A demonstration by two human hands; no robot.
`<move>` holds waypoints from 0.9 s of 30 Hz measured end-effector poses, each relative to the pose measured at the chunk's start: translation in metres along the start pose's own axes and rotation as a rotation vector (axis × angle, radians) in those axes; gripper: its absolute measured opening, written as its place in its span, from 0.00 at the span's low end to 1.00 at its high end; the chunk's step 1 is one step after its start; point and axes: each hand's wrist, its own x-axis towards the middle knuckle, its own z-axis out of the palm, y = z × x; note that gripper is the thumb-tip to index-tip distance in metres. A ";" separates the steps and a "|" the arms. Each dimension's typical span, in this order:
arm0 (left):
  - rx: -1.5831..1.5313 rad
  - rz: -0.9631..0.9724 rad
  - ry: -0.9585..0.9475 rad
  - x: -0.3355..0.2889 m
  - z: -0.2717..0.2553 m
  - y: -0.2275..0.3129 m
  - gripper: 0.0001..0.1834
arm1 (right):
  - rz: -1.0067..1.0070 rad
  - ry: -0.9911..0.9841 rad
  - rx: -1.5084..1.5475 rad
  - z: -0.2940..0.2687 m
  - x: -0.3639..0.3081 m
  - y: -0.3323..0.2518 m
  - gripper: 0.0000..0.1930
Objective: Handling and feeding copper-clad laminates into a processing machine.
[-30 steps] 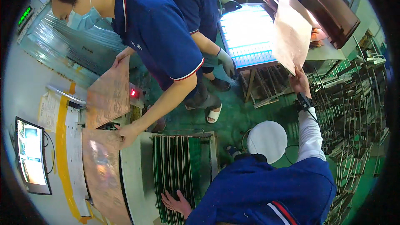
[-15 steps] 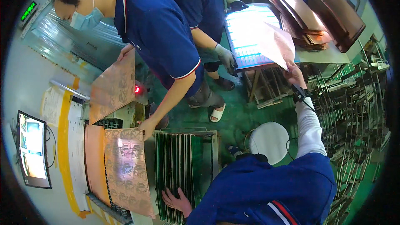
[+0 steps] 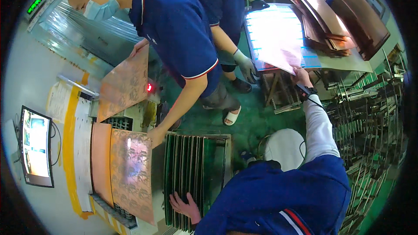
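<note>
Left hand [image 3: 185, 204] is down on the rack of green boards [image 3: 191, 174], fingers spread wide and flat over the lower ends of the upright panels, palm pressing, nothing gripped. That rack stands just right of the conveyor [image 3: 104, 165], where a copper patterned sheet [image 3: 130, 172] lies flat with its right edge almost against the rack. Up and well right of the rack, the right hand [image 3: 301, 77] reaches out on a white-sleeved arm, a dark strap at the wrist, fingers pinched narrow on the lower corner of a thin pinkish sheet [image 3: 278, 48] that lies over the lit light table [image 3: 313, 58]. A stack of copper panels [image 3: 331, 21] sits on the far side of that table. Above the rack, a co-worker in a blue shirt leans in: one hand [image 3: 156, 135] touches the top corner of the sheet on the conveyor, right at the rack's upper left, the other hand [image 3: 138, 47] holds a second copper sheet [image 3: 124, 85] tilted up, above and left of the rack. A second person's gloved hand [image 3: 246, 65] hangs beside the light table's left edge. A monitor [image 3: 35, 146] glows far left of the rack.
</note>
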 end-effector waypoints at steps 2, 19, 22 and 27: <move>-0.011 0.025 0.013 0.000 0.001 -0.001 0.37 | 0.001 -0.033 -0.029 -0.004 0.001 0.001 0.17; 0.016 -0.019 -0.033 0.002 -0.006 0.008 0.35 | 0.055 -0.089 0.126 0.000 -0.021 0.004 0.12; 0.030 -0.020 -0.036 0.003 -0.004 0.007 0.35 | 0.058 -0.092 0.156 0.002 -0.035 0.001 0.12; -0.001 0.011 -0.010 0.005 0.002 0.000 0.37 | 0.018 0.012 0.150 0.010 -0.047 -0.008 0.13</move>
